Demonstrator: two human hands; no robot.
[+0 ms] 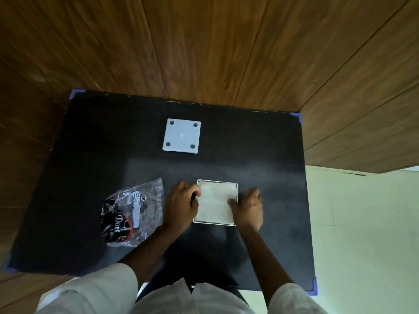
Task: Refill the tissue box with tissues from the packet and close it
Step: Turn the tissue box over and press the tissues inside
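A square white tissue box (235,189) stands open near the middle front of the black table (260,155), filled with a stack of white tissues (215,202). My left hand (180,205) grips the box's left side with its thumb at the tissues' edge. My right hand (248,207) holds the right side, thumb pressing on the tissues. The box's white lid (181,138), a flat square with a dark round pad in each corner, lies apart at the back of the table. The clear plastic tissue packet (133,214), crumpled and printed in black and red, lies left of my left hand.
Wooden panel walls rise behind and left of the table. A pale floor shows to the right. Blue tape (314,287) marks the table's corners. My white sleeves fill the bottom of the view.
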